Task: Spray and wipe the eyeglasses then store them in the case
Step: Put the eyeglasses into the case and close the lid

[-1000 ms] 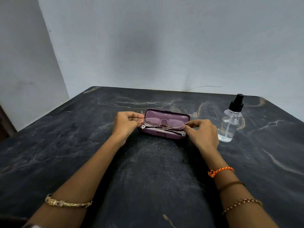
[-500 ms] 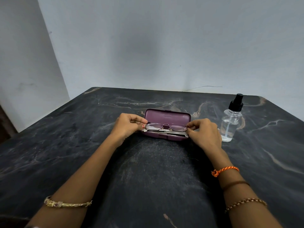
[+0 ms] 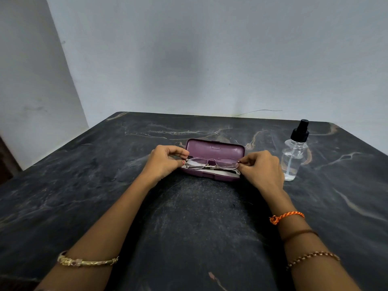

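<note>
Storing step: left hand (image 3: 165, 162) and right hand (image 3: 261, 169) each pinch an end of the glasses (image 3: 212, 163) over the open case (image 3: 216, 150); next, lower gently and release.

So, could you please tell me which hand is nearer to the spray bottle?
Right. The right hand pinches the eyeglasses' right end, just left of the spray bottle. The left hand pinches their far end, across the open case.
</note>
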